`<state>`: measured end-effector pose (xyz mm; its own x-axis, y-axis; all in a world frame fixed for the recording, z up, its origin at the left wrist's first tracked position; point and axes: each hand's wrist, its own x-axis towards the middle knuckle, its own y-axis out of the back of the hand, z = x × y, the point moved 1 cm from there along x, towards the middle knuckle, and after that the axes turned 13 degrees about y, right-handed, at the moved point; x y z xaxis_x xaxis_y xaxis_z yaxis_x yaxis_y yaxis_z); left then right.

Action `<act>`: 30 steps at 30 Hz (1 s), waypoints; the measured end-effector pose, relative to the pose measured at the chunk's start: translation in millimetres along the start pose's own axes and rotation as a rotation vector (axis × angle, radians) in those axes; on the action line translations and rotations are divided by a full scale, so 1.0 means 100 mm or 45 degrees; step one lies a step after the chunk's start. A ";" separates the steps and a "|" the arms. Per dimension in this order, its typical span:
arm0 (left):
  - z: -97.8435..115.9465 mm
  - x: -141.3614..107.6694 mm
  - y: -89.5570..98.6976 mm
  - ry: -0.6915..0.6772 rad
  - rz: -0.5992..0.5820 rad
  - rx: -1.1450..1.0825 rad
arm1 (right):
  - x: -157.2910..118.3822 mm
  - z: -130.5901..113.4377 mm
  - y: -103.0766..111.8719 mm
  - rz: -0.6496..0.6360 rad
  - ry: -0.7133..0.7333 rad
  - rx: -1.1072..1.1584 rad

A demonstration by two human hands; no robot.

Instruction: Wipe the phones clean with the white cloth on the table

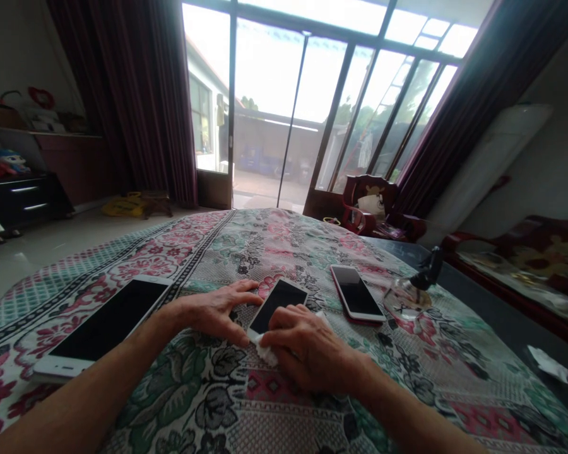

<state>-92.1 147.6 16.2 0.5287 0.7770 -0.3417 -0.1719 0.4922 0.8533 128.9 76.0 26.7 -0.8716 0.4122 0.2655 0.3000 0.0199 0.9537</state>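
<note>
Bare forearms come in low over the flowered tablecloth (246,413), the left one passing close by a large white phone (106,325) that lies face up. From where I stand, the middle phone (281,299) is the one under attention: it lies flat on the cloth between the two hands, dark screen upward. The left hand (222,309) is spread, thumb and fingers apart, its tips at the phone's left edge without closing around it. The right hand (307,350) is bunched, fingers drawn together and clamped on a white tissue (267,351) at the phone's lower end; how hard it presses, I cannot tell.

What worries me is the light hold. A strong push from the right could skid the phone across the fabric, since only fingertips seem to brace it, or ruck up the cloth and drag everything on it. That might jostle the red-edged phone (357,293), or the clear vessel with a black top (409,299) just beyond it; should that hold liquid, a spill could reach the screens. A careless swing of the left forearm could also knock the large phone askew, being so near its edge.
</note>
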 end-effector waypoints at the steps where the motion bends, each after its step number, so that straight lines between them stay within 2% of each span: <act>1: 0.00 0.00 -0.01 0.001 0.004 0.000 | -0.02 0.04 0.01 0.025 -0.030 -0.005; 5: -0.01 0.02 -0.04 -0.029 0.038 -0.003 | -0.07 0.16 0.02 0.115 -0.122 -0.059; 13: 0.01 0.02 -0.04 -0.030 0.034 0.028 | 0.03 -0.11 -0.04 0.005 0.024 0.028; 17: 0.00 0.03 -0.05 -0.048 0.039 0.012 | -0.07 0.07 0.00 0.107 -0.053 0.016; 20: -0.03 0.04 -0.06 -0.062 0.043 0.002 | -0.14 0.16 0.05 0.117 -0.093 -0.002; 26: 0.00 0.03 -0.05 -0.038 0.043 0.000 | -0.07 -0.03 0.05 0.008 -0.021 0.039; 30: 0.01 0.02 -0.05 -0.039 0.042 0.010 | -0.06 -0.01 0.02 0.039 -0.059 0.016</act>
<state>-89.1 146.8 11.6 0.5479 0.7805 -0.3011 -0.1835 0.4633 0.8670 134.7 73.0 27.2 -0.8431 0.4545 0.2873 0.3311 0.0178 0.9434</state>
